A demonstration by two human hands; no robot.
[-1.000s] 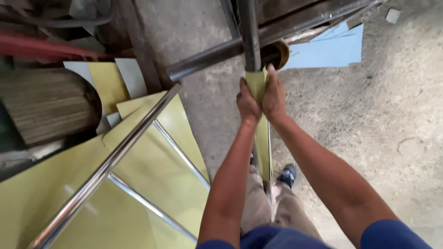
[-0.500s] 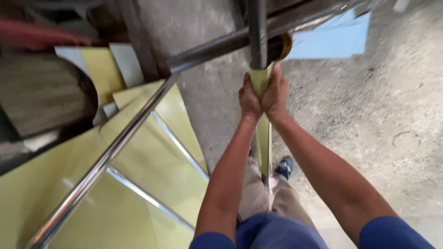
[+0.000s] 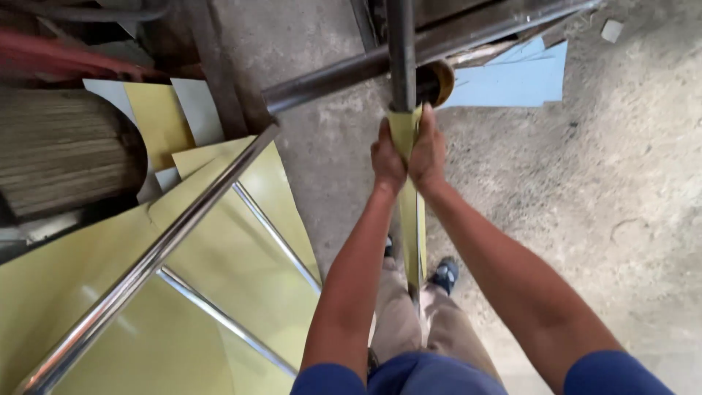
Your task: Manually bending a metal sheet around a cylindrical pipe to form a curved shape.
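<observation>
Both of my hands clamp a narrow yellow strip point(image 3: 412, 219) that runs from a dark upright steel bar point(image 3: 401, 51) down toward my legs. My left hand point(image 3: 387, 157) grips the strip's left side, and my right hand point(image 3: 428, 152) presses its right side, just under the bar. The strip's top end meets the bar near a round yellowish wheel point(image 3: 437, 82). My forearms stretch straight out ahead of me.
Large yellow sheets point(image 3: 219, 292) with shiny metal tubes point(image 3: 157, 252) across them lie at the left. A dark slanted steel bar point(image 3: 344, 73) crosses the top. Light blue sheets point(image 3: 512, 77) lie at the upper right on the concrete floor point(image 3: 599, 190). A ribbed wooden block point(image 3: 58, 161) sits far left.
My hands have stayed clamped on the strip below the bar. The view has shifted slightly, with little else moving.
</observation>
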